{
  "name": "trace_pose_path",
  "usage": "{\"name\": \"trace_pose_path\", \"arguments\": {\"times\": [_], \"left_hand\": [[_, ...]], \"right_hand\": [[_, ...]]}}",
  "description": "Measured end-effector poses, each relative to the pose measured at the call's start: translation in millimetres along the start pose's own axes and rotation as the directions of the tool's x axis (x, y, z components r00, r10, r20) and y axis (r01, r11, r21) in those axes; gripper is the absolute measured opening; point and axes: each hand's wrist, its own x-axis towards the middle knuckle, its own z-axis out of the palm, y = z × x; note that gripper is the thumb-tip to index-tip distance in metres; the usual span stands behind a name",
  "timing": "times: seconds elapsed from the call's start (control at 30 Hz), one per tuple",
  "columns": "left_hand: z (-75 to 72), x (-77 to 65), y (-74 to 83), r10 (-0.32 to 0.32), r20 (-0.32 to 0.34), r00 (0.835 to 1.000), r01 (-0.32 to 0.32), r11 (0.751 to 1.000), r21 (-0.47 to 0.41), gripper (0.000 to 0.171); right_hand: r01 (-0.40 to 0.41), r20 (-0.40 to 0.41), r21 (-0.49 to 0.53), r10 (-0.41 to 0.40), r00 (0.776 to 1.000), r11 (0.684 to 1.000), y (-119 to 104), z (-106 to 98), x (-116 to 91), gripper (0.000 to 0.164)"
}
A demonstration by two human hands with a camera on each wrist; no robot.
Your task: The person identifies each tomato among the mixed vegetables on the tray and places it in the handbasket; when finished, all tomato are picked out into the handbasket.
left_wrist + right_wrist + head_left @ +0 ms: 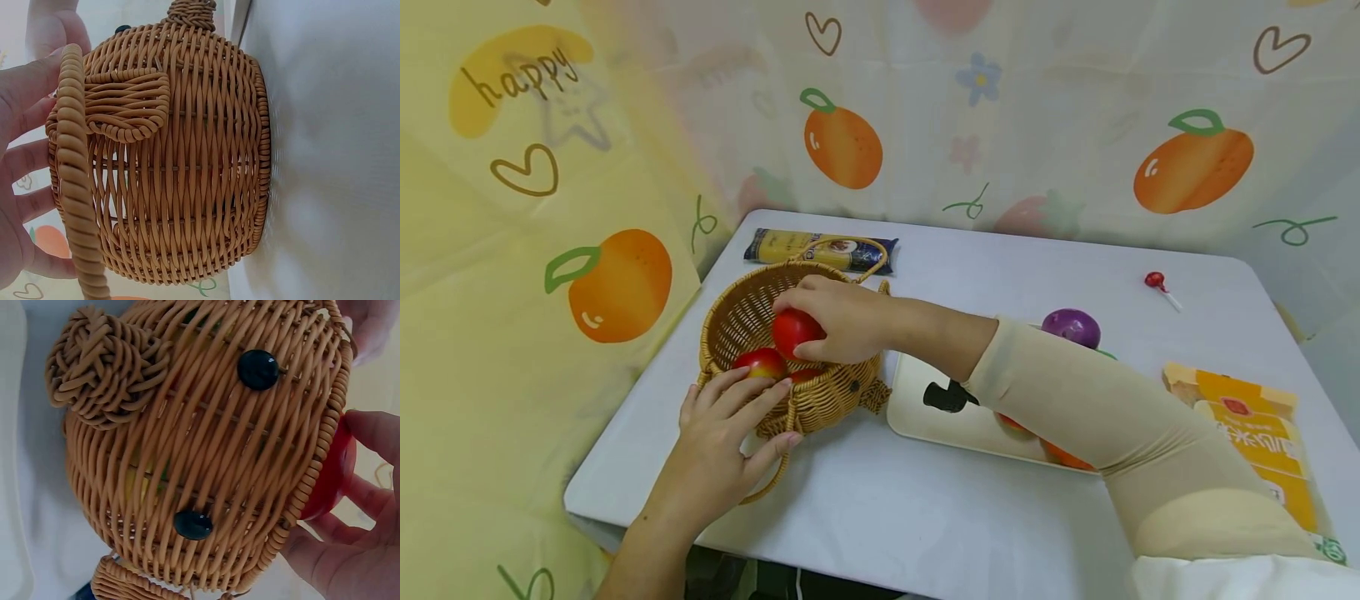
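A wicker basket (835, 400) with button eyes and woven ears stands on the left part of the table. My right hand (842, 321) grips a red apple (795, 332) at the basket's opening, thumb on one side and fingers on the other. In the right wrist view the apple (331, 475) shows just past the rim. Inside lies a red-and-yellow fruit (760, 363), with another red one partly hidden beside it. My left hand (730, 429) rests on the near rim, fingers extended, close to the looped handle (78, 169).
A yellow-and-blue packet (775, 247) lies behind the basket. Right of it is a cream tray (917, 408), partly covered by my right arm, with a purple fruit (1071, 327) at its far side. Farther right are a red lollipop (1156, 281) and an orange snack bag (1255, 433).
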Motion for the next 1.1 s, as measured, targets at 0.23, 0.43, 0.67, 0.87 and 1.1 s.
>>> {"name": "trace_pose_path", "arguments": {"times": [0.23, 0.43, 0.67, 0.87, 1.1], "left_hand": [[0.1, 0.4, 0.3, 0.007, -0.007, 1.0, -0.007, 1.0, 0.002, 0.06], [0.4, 0.2, -0.7, 0.021, -0.015, 1.0, -0.021, 1.0, 0.001, 0.057], [0.6, -0.7, -1.1, 0.019, -0.024, 1.0, -0.02, 1.0, -0.009, 0.055], [0.5, -0.8, -1.3, 0.033, -0.033, 0.999, -0.033, 0.999, -0.003, 0.054], [2.1, -0.7, -0.9, 0.035, -0.045, 0.998, -0.036, 0.999, -0.014, 0.06]], "right_hand": [[-0.002, 0.004, 0.018, 0.002, 1.0, 1.0, 3.8, 0.7, -2.4, 0.059], [-0.002, 0.006, 0.035, 0.002, 1.0, 0.999, 8.8, -2.7, -6.3, 0.062], [0.0, -0.021, 0.001, 0.0, 1.0, 1.0, 15.3, -13.4, -19.2, 0.063], [-0.016, -0.039, -0.008, 0.016, 0.999, 1.0, 23.4, -23.2, -39.1, 0.062], [-0.096, -0.021, -0.029, 0.095, 0.995, 0.995, 47.8, -26.4, -74.3, 0.065]]}}
